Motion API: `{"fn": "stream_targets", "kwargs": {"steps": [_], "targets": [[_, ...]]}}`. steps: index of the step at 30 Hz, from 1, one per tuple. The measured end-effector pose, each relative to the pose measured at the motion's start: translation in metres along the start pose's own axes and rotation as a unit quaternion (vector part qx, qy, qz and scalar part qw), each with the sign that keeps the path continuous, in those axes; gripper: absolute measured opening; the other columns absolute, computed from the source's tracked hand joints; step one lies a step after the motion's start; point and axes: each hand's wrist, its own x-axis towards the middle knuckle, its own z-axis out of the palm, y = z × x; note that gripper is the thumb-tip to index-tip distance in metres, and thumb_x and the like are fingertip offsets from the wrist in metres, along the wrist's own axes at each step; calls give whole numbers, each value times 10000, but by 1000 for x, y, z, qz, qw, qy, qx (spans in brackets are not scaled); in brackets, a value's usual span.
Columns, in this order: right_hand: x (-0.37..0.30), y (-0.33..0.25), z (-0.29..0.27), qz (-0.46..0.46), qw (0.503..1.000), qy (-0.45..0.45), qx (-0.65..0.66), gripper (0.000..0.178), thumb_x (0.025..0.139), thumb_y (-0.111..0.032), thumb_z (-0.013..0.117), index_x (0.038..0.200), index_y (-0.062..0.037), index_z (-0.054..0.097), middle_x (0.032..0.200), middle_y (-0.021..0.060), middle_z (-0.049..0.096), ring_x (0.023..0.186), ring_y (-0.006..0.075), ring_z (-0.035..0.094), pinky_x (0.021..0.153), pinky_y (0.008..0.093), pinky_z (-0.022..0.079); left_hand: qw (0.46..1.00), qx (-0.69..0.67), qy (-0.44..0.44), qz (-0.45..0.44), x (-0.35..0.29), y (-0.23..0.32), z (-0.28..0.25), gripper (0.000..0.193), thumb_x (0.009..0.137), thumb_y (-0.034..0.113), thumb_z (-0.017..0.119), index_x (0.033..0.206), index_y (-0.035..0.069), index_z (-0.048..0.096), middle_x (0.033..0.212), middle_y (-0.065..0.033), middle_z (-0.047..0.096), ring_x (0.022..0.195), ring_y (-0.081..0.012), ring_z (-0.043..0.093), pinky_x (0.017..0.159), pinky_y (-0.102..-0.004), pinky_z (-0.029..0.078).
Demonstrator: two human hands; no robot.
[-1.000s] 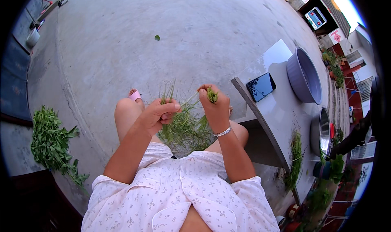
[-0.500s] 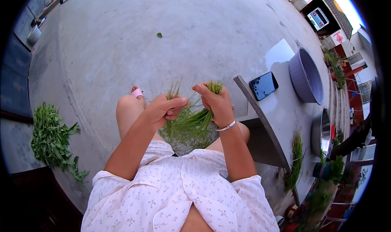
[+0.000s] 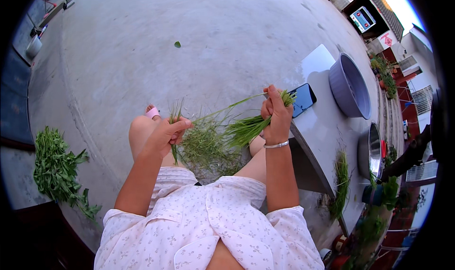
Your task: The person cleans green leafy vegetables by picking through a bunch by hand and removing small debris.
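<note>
My right hand is closed round a bundle of long thin green stalks, cut ends up and leafy ends hanging to the left. Between its thumb and finger it also pinches one end of a few strands. These strands stretch across to my left hand, which is closed on a small wispy bunch of green stalks. Below and between the hands, a loose heap of green trimmings lies on the ground between my legs.
At the right stands a table with a phone, a purple basin, a metal bowl and another bunch of green stalks. A pile of leafy greens lies on the left. One leaf is on the concrete ahead.
My hands have drawn apart: the right moved right toward the phone with the bundle, the left moved left and slightly down. Strands now stretch between them, and more of the trimmings heap shows.
</note>
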Motion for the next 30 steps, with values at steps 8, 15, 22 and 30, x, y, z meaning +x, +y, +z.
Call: {"fn": "stream_targets", "kwargs": {"steps": [8, 15, 22, 30], "targets": [[1, -1, -13, -47, 998, 27, 41, 267, 880, -181, 602, 666, -113, 457, 523, -33, 342, 426, 63, 329, 405, 223, 249, 993, -109, -31, 34, -2, 7, 10, 224, 885, 109, 520, 1061, -20, 573, 721, 18, 467, 556, -50, 355, 487, -210, 298], [-20, 15, 2, 22, 979, -149, -136, 307, 830, -148, 700, 635, -98, 468, 578, -45, 447, 500, 31, 391, 461, 221, 300, 976, -151, -156, -10, 0, 10, 34, 326, 864, 175, 439, 1067, -34, 586, 788, -5, 523, 578, -76, 374, 522, -225, 326], [-38, 27, 41, 107, 958, -242, -108, 197, 830, -163, 716, 909, 13, 672, 643, -6, 579, 569, 40, 515, 493, 208, 380, 984, 28, -179, 1, 0, 9, 56, 295, 899, 176, 431, 1064, -4, 596, 764, 0, 473, 588, -71, 361, 515, -212, 298], [-27, 28, 27, 106, 973, -172, -109, 186, 839, -172, 708, 889, 0, 657, 582, -47, 488, 489, 35, 411, 448, 216, 304, 993, -62, -105, -7, -2, 9, 46, 271, 977, 268, 493, 1064, 27, 580, 803, -20, 535, 619, -84, 448, 518, -215, 337]]}}
